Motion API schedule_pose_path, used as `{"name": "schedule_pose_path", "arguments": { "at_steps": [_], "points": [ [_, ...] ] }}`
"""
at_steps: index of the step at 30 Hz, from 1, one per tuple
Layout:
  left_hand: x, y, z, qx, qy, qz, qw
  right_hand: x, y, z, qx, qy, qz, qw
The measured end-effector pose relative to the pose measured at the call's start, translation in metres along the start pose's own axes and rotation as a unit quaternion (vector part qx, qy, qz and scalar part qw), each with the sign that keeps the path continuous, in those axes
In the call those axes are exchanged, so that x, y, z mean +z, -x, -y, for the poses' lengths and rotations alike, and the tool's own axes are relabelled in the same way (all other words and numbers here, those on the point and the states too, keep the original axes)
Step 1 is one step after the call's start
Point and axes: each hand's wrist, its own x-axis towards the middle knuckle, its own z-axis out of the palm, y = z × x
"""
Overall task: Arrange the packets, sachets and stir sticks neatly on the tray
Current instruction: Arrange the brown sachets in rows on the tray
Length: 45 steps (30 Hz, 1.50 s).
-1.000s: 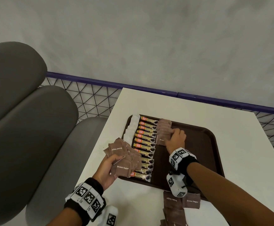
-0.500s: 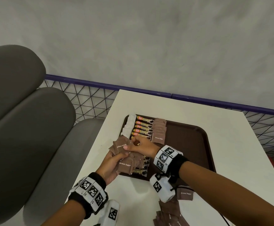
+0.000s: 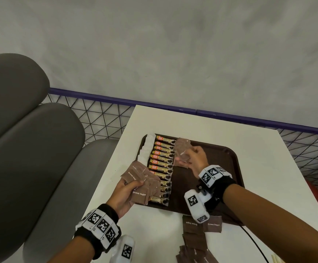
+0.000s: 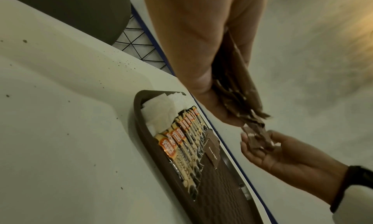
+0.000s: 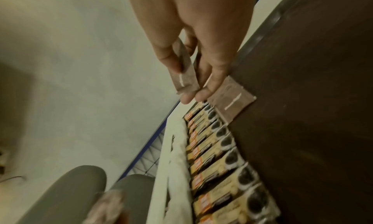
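Observation:
My left hand grips a fan of brown sugar sachets over the near left corner of the brown tray; the left wrist view shows the bundle edge-on. My right hand pinches one brown sugar sachet just above the short row of brown sachets lying on the tray. A column of coffee granule sticks lies left of that row, with white sachets along the tray's left edge.
Loose brown sugar sachets lie on the white table in front of the tray. Pale stir sticks show at the bottom right edge. A grey padded seat stands to the left; a wire fence runs behind.
My right hand left the sachet row on the tray, reached to the fan in my left hand, took one sachet and carried it back over the tray.

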Motion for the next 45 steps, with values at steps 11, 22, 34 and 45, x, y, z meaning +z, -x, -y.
{"name": "schedule_pose_path", "arguments": {
  "at_steps": [11,22,34,45],
  "points": [
    [-0.007,-0.007,-0.002,-0.008,0.000,-0.017,1.000,-0.046,-0.042,-0.026,-0.021,0.384,0.017,0.923],
    [-0.014,-0.011,-0.001,-0.027,0.024,-0.033,0.999,-0.023,-0.055,-0.048,-0.022,0.416,-0.067,0.906],
    [-0.016,-0.012,-0.002,-0.029,0.019,-0.026,0.999,-0.017,-0.044,-0.052,-0.129,0.476,-0.121,0.861],
    [-0.002,-0.003,-0.003,-0.010,0.005,0.002,1.000,0.041,0.021,-0.031,-0.220,0.293,0.109,0.924]
  ]
}}
